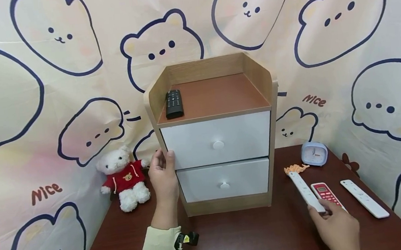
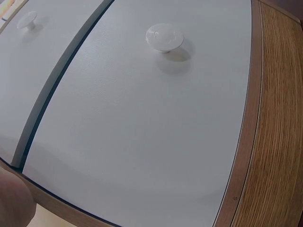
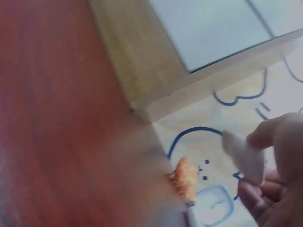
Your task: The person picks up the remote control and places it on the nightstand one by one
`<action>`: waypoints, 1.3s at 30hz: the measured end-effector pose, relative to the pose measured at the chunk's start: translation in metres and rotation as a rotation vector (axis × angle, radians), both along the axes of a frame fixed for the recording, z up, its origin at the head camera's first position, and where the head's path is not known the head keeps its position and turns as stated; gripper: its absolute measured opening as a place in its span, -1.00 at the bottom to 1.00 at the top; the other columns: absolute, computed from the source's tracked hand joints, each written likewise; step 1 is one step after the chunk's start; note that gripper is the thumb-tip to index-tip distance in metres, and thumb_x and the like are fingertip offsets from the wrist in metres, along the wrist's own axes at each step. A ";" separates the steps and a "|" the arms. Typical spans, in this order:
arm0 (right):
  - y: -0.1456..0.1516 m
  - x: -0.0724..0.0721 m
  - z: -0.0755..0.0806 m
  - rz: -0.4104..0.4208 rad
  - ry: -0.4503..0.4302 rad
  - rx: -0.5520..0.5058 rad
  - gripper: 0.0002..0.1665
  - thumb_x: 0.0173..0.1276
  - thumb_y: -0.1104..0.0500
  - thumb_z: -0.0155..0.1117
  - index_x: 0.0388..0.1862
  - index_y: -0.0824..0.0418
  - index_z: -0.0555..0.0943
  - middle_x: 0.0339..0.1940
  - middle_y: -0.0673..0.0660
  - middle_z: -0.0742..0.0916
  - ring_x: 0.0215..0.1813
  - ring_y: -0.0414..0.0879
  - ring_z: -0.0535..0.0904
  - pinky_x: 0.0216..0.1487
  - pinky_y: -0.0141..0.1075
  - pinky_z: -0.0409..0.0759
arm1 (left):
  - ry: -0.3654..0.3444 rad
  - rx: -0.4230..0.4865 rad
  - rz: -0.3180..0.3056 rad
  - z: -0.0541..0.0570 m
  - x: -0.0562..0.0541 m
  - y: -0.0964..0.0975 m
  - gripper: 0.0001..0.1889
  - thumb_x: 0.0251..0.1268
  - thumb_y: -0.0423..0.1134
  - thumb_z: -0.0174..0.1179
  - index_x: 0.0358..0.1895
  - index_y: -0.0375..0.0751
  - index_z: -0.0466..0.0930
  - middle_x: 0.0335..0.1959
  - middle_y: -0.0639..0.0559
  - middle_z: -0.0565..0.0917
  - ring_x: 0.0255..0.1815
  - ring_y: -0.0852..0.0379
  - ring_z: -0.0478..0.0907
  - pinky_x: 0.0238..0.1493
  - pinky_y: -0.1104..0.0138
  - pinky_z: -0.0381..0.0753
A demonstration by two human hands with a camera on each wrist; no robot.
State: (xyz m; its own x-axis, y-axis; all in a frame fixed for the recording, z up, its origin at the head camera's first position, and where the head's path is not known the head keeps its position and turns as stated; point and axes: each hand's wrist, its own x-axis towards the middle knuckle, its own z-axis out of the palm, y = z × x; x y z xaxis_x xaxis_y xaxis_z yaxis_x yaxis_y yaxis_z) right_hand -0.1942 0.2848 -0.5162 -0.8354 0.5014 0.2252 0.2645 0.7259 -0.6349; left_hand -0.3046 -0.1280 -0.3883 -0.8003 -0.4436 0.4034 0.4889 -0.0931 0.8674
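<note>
A two-drawer cabinet (image 1: 226,205) with white drawer fronts and round knobs stands in the middle. My left hand (image 1: 164,181) holds its left edge, thumb (image 2: 16,198) at the front and bent fingers at the side. Both drawers look closed. On the right, my right hand (image 1: 337,224) pinches the near end of a white remote control (image 1: 305,190), blurred in the right wrist view. Beside it lie a red-faced remote control (image 1: 324,192) and another white remote control (image 1: 365,199). A black remote control (image 1: 174,103) rests on the cabinet's top shelf.
A white teddy bear in a red top (image 1: 124,178) sits left of the cabinet. At the back right stand a pale blue clock (image 1: 314,154) and a small orange textured thing (image 1: 295,168). A dark brown flower-shaped thing (image 1: 350,163) shows by the table's (image 1: 233,238) right edge.
</note>
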 end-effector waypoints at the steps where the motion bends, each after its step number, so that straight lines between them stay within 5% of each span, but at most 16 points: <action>1: -0.001 0.002 0.003 -0.032 0.031 -0.041 -0.36 0.38 -0.12 0.55 0.20 0.35 0.75 -0.30 0.23 0.86 -0.30 -0.02 0.75 -0.17 -0.08 0.53 | -0.002 0.003 0.000 0.000 0.000 0.000 -0.58 0.62 -0.16 0.33 0.38 -0.26 0.62 0.19 -0.04 0.71 0.24 0.12 0.59 0.24 0.48 0.60; 6: -0.013 0.017 0.021 -0.124 0.236 -0.250 -0.44 0.34 -0.08 0.64 0.21 0.18 0.81 -0.34 -0.15 0.84 -0.43 -0.59 0.53 -0.33 -0.61 0.40 | -0.022 0.013 0.002 0.000 0.000 0.000 -0.57 0.61 -0.13 0.34 0.37 -0.27 0.62 0.20 -0.06 0.70 0.23 0.12 0.58 0.23 0.50 0.60; 10: -0.025 0.024 0.038 -0.099 0.388 -0.432 -0.49 0.35 0.07 0.67 0.22 0.23 0.80 -0.35 -0.48 0.73 -0.37 -0.58 0.61 -0.32 -0.70 0.52 | -0.021 0.004 0.001 0.000 0.000 0.000 -0.56 0.61 -0.12 0.35 0.37 -0.26 0.62 0.20 -0.09 0.71 0.22 0.12 0.58 0.22 0.49 0.60; 18: -0.049 0.037 0.082 0.085 0.635 -0.557 -0.59 0.35 0.42 0.57 0.17 0.36 0.79 -0.24 -0.14 0.82 -0.27 -0.31 0.67 -0.26 -0.62 0.64 | -0.038 -0.004 0.002 0.000 0.001 0.000 -0.54 0.60 -0.11 0.35 0.39 -0.26 0.61 0.24 -0.14 0.70 0.23 0.13 0.59 0.23 0.51 0.60; 25: -0.071 0.027 0.115 0.410 0.863 -0.679 -0.55 0.26 0.64 0.44 0.16 0.60 0.70 -0.10 0.10 0.87 -0.22 -0.19 0.74 -0.17 -0.53 0.72 | -0.029 0.024 -0.005 0.002 0.001 0.000 -0.54 0.59 -0.15 0.36 0.39 -0.30 0.60 0.23 -0.13 0.70 0.25 0.12 0.59 0.24 0.49 0.59; 30: -0.089 0.012 0.148 0.499 0.895 -0.475 -0.57 0.25 0.58 0.50 0.12 0.50 0.76 -0.03 0.02 0.87 -0.18 -0.25 0.76 -0.12 -0.54 0.73 | -0.026 0.024 0.003 0.002 0.002 0.000 -0.57 0.59 -0.19 0.36 0.37 -0.30 0.62 0.19 -0.08 0.72 0.23 0.14 0.61 0.23 0.49 0.60; 35: -0.110 -0.009 0.187 0.504 0.922 -0.256 -0.60 0.22 0.38 0.62 0.06 0.37 0.82 -0.11 0.13 0.87 -0.29 -0.34 0.71 -0.23 -0.58 0.69 | -0.012 0.030 0.002 0.002 0.000 -0.001 -0.57 0.58 -0.19 0.37 0.36 -0.31 0.62 0.16 -0.06 0.73 0.21 0.14 0.61 0.20 0.48 0.61; 39: -0.130 -0.026 0.220 0.489 0.897 -0.111 -0.60 0.28 0.14 0.64 0.05 0.29 0.84 -0.16 0.18 0.89 -0.32 -0.23 0.72 -0.25 -0.61 0.61 | -0.019 0.019 0.002 0.000 0.000 -0.002 -0.55 0.58 -0.16 0.38 0.36 -0.30 0.62 0.20 -0.10 0.73 0.21 0.14 0.61 0.20 0.50 0.61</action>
State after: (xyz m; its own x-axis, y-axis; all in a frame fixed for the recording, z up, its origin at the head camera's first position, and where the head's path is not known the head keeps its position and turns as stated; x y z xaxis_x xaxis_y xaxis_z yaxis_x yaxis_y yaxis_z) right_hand -0.2199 0.1548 -0.2958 -0.5008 0.2077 0.8403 -0.6491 0.5522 -0.5233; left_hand -0.3050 -0.1297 -0.3879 -0.8068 -0.4528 0.3794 0.4722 -0.1085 0.8748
